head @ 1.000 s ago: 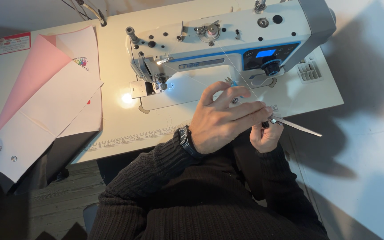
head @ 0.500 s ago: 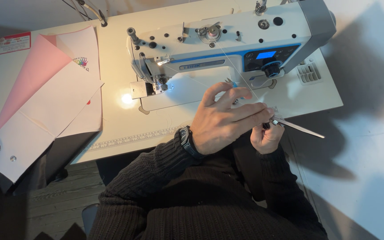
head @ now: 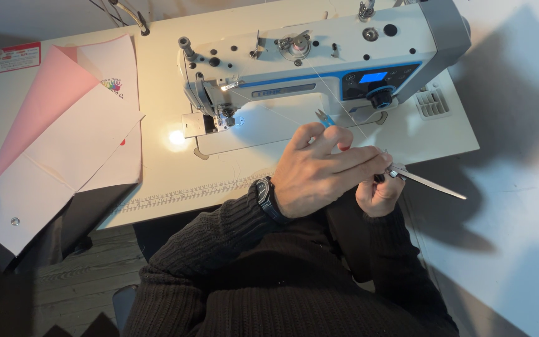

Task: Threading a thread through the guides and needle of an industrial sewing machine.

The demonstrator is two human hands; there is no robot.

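White sewing table (head: 157, 181), red-bordered label (head: 17, 57) (far corner), left hand (head: 319, 171) fingers pinching thread (head: 338, 103), right hand (head: 378, 193) gripping scissors (head: 428, 182).

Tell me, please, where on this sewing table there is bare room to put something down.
Bare tabletop lies between the pink and white sheets and the sewing machine. A narrower strip runs along the front edge by the printed ruler. It is crowded near the needle and where the left hand and right hand work with the scissors.
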